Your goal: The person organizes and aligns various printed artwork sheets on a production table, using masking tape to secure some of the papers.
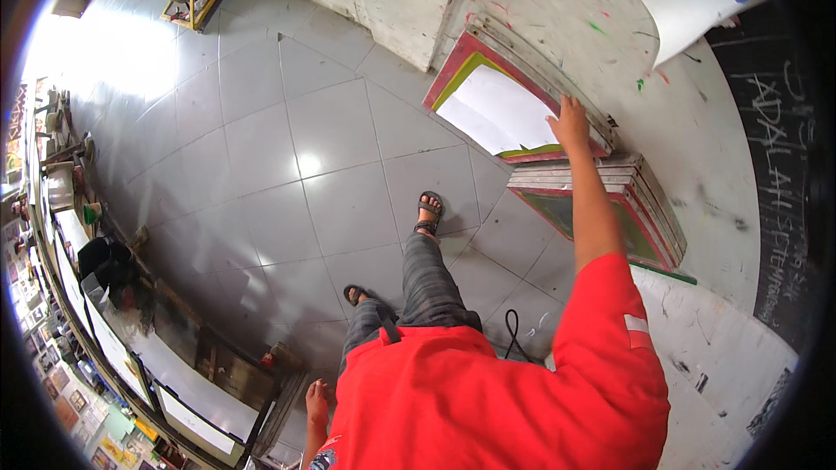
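Observation:
My right hand reaches out to a stack of flat frames leaning against the wall. Its fingers are hooked over the upper edge of the front one, a red-bordered screen-printing frame with an olive-green inner area. A blank white sheet lies against that frame's face, and my thumb rests near the sheet's edge. Beside it, closer to me, a second stack of similar frames stands against the same wall. My left hand hangs low by my side, fingers loosely apart, holding nothing.
Grey floor tiles stretch ahead and left. A long cluttered worktable runs along the left. A yellow metal stand sits at the far left. The paint-marked wall carries a blackboard. A black cable loops near my right leg.

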`<move>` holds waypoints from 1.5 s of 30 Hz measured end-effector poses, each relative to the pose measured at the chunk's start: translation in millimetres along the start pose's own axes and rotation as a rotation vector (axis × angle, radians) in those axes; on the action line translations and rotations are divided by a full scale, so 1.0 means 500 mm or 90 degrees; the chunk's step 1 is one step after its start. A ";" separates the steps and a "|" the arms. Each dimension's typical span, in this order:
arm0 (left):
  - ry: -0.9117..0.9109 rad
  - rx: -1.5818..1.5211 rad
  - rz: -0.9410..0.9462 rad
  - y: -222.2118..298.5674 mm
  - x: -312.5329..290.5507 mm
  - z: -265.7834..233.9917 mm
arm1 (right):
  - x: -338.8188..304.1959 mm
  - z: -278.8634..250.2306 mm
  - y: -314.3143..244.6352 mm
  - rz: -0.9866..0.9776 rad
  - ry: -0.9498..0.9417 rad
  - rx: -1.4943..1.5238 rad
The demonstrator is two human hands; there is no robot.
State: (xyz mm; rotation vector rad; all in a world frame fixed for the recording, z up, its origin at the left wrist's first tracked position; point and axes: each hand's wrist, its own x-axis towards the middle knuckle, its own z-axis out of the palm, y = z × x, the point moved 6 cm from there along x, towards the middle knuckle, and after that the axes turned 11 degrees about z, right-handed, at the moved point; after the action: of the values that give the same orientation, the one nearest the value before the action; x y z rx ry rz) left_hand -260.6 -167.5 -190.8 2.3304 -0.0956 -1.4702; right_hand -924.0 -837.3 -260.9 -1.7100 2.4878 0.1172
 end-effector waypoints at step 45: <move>0.252 -0.015 0.573 0.368 0.020 -0.175 | -0.809 -0.641 -1.042 -0.905 -0.436 -0.034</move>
State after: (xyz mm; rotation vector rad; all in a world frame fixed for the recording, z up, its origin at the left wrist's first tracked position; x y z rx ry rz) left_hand -152.8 -315.4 -101.2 2.0494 -0.8706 -0.5580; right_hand -312.0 -692.4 116.4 -2.4144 0.5249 0.4838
